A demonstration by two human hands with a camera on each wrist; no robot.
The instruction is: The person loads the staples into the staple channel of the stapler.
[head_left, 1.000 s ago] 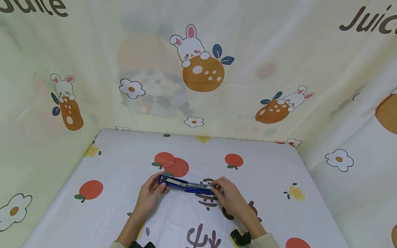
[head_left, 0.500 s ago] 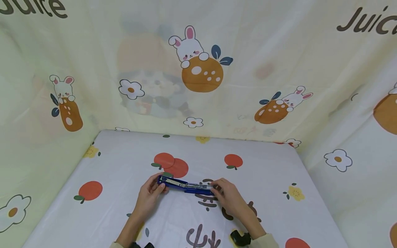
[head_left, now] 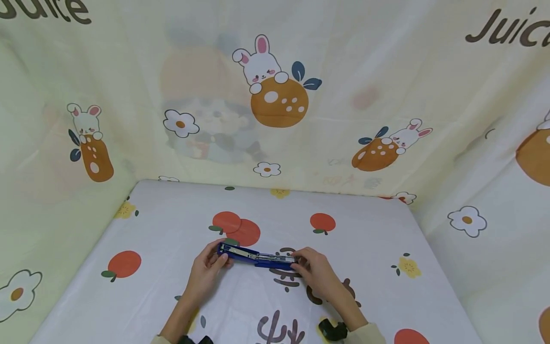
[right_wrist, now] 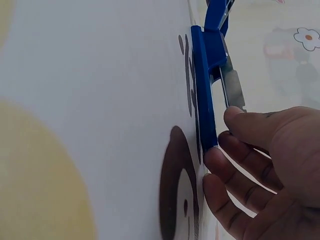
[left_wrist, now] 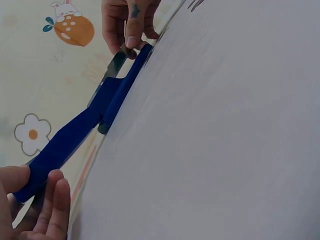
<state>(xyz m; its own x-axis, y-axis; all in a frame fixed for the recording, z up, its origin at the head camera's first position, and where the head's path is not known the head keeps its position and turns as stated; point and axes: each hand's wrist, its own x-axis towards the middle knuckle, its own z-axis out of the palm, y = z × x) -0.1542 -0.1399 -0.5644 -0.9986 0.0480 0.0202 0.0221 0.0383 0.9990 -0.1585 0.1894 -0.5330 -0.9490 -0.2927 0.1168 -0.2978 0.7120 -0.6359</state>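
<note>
My right grip (right_wrist: 292,160) holds one end of the blue stapler (right_wrist: 202,90), thumb (right_wrist: 250,125) on its metal strip (right_wrist: 232,85), a fingertip (right_wrist: 215,156) at its base. The white bench (right_wrist: 110,90) bears a brown print (right_wrist: 169,200) and a yellow patch (right_wrist: 37,175); a printed flower (right_wrist: 307,39) shows beyond.

Head view: scene shifted slightly leftward in frame. Backdrop (head_left: 137,57) prints displaced left, including central rabbit print (head_left: 262,64); orange print (head_left: 534,160) at right edge exposed further. Bench (head_left: 172,229) prints shifted likewise. Stapler (head_left: 244,255) displacement relative to bench: too small to tell.
</note>
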